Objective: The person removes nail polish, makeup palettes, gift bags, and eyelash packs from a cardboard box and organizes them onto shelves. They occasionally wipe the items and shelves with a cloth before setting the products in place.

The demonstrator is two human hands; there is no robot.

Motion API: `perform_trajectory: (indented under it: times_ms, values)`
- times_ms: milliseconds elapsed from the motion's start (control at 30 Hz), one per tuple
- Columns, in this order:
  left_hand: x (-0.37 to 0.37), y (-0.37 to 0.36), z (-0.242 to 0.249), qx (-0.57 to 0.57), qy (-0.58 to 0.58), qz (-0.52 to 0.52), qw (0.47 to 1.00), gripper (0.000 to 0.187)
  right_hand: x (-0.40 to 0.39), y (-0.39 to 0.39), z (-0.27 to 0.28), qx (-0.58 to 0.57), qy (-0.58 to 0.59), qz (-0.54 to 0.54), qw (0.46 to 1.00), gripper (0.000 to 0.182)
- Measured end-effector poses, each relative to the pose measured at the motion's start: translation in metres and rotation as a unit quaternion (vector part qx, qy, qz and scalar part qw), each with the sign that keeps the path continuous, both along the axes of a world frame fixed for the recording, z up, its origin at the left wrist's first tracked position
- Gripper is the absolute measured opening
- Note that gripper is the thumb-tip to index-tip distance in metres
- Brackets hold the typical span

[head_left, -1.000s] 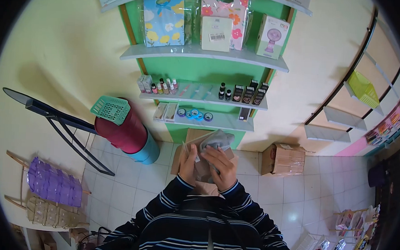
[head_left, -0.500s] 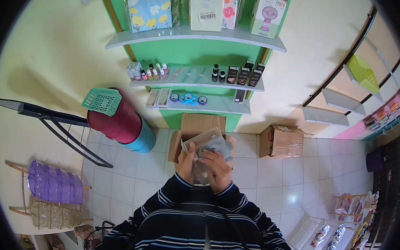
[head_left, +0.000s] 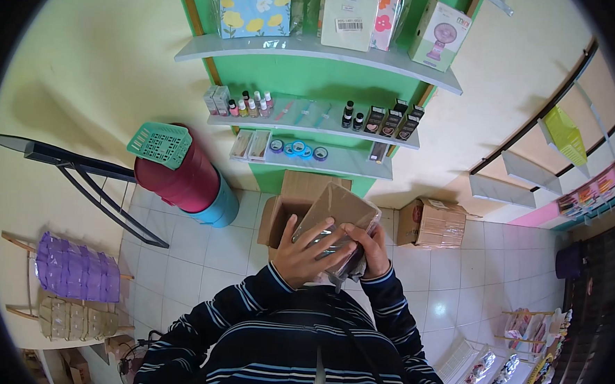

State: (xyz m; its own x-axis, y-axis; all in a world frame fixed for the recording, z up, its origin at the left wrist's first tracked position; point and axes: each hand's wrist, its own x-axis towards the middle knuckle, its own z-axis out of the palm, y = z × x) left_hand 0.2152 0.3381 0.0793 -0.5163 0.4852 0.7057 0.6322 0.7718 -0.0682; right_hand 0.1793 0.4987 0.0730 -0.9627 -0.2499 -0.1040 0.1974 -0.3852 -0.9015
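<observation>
A flat brown box in clear plastic wrap [head_left: 336,206] is held up in front of my body. My left hand [head_left: 310,253] lies across its lower left part, fingers spread over the wrap. At its right edge, my right hand [head_left: 370,249] grips the package, with the thumb and fingertips on its face. Crumpled plastic hangs at the lower end. Behind and below the package, an open cardboard box [head_left: 276,222] stands on the floor; its inside is partly hidden.
Ahead are wall shelves [head_left: 309,161] with tape rolls, small bottles and boxes. A taped cardboard box [head_left: 442,224] sits on the floor at right. At left stand a red bin [head_left: 190,179] with a green basket [head_left: 160,145] and a black-framed stand [head_left: 93,169].
The package has turned so its brown face shows. My left hand has moved onto that face, and my right hand has shifted to the right edge. The view has swung slightly left.
</observation>
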Motion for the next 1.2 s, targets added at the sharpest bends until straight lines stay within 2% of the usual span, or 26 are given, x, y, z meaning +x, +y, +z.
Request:
perform_trajectory:
  times_ms: [33,100,133,167,200,233,300,333,400,500,533,567,633,667,733,767,833,867,900,967,1000,1033,1067,1100,1167,1200]
  values:
    - [-0.002,-0.006,0.006,0.025,-0.037,-0.02,0.999,0.047,-0.004,-0.001,-0.001,0.031,0.031,0.009,0.999,0.032]
    - [-0.007,-0.013,0.007,0.048,-0.074,-0.039,0.995,0.045,-0.008,-0.01,0.002,0.008,0.036,-0.007,0.999,0.032]
    - [-0.011,-0.015,0.005,0.289,-0.174,-0.055,0.94,0.041,-0.011,-0.016,0.005,-0.016,0.041,-0.023,0.999,0.033]
    - [-0.014,-0.019,0.004,0.508,-0.262,-0.068,0.818,0.038,-0.017,-0.018,0.01,-0.018,0.042,-0.022,0.999,0.033]
    - [-0.023,-0.033,0.006,0.626,-0.344,-0.065,0.697,0.031,-0.024,-0.017,0.016,0.032,0.094,-0.022,0.995,0.036]
    - [-0.035,-0.041,0.014,0.72,-0.38,-0.119,0.569,0.034,-0.03,-0.018,0.022,0.082,0.146,-0.022,0.986,0.039]
    - [-0.047,-0.049,0.019,0.785,-0.385,-0.184,0.449,0.042,-0.037,-0.033,0.03,0.1,0.171,-0.055,0.979,0.044]
    - [-0.05,-0.052,0.02,0.784,-0.384,-0.186,0.452,0.042,-0.04,-0.039,0.031,0.133,0.181,-0.07,0.972,0.046]
    - [-0.051,-0.055,0.019,0.791,-0.445,-0.241,0.344,0.051,-0.048,-0.048,0.019,0.176,0.183,-0.102,0.962,0.048]
    - [-0.054,-0.061,0.008,0.78,-0.472,-0.246,0.328,0.052,-0.058,-0.055,0.026,0.222,0.111,-0.079,0.965,0.047]
    - [-0.056,-0.064,0.007,0.788,-0.47,-0.249,0.31,0.054,-0.061,-0.058,0.026,0.195,0.1,-0.083,0.972,0.043]
    - [-0.058,-0.066,0.007,0.788,-0.469,-0.249,0.31,0.054,-0.062,-0.061,0.028,0.196,0.101,-0.083,0.972,0.043]
    - [-0.061,-0.07,0.007,0.757,-0.459,-0.209,0.415,0.055,-0.063,-0.066,0.032,0.114,0.04,-0.065,0.991,0.034]
    - [-0.062,-0.071,0.003,0.758,-0.459,-0.211,0.412,0.055,-0.064,-0.066,0.033,0.117,0.04,-0.065,0.99,0.034]
    - [-0.064,-0.077,-0.004,0.668,-0.402,-0.118,0.615,0.062,-0.065,-0.067,0.034,0.166,0.073,-0.079,0.98,0.041]
    - [-0.068,-0.082,-0.001,0.668,-0.397,-0.124,0.618,0.062,-0.068,-0.068,0.036,0.166,0.081,-0.08,0.98,0.041]
    - [-0.067,-0.097,0.008,0.608,-0.343,-0.085,0.711,0.061,-0.066,-0.066,0.035,0.194,0.156,-0.051,0.967,0.04]
    - [-0.065,-0.105,0.011,0.55,-0.387,-0.087,0.736,0.054,-0.067,-0.065,0.034,0.198,0.15,-0.02,0.968,0.041]
    - [-0.062,-0.11,0.013,0.553,-0.379,-0.084,0.738,0.054,-0.067,-0.068,0.032,0.197,0.156,-0.014,0.968,0.041]
    - [-0.061,-0.114,0.016,0.548,-0.47,-0.08,0.687,0.048,-0.073,-0.075,0.034,0.183,0.168,0.02,0.968,0.046]
    - [-0.069,-0.117,0.016,0.555,-0.441,-0.107,0.697,0.045,-0.076,-0.08,0.037,0.143,0.179,0.014,0.973,0.049]
    - [-0.08,-0.12,0.022,0.581,-0.432,-0.13,0.677,0.044,-0.079,-0.088,0.049,0.144,0.18,0.017,0.973,0.049]
    - [-0.095,-0.122,0.03,0.607,-0.424,-0.152,0.655,0.043,-0.084,-0.096,0.063,0.201,0.244,-0.037,0.948,0.049]
    - [-0.117,-0.127,0.039,0.583,-0.378,-0.194,0.692,0.041,-0.093,-0.102,0.073,0.258,0.306,-0.089,0.912,0.05]
    - [-0.167,-0.136,0.058,0.595,-0.361,-0.226,0.681,0.041,-0.128,-0.116,0.092,0.293,0.367,-0.134,0.873,0.051]
    - [-0.193,-0.136,0.073,0.565,-0.303,-0.265,0.721,0.041,-0.151,-0.121,0.102,0.288,0.383,-0.157,0.864,0.05]
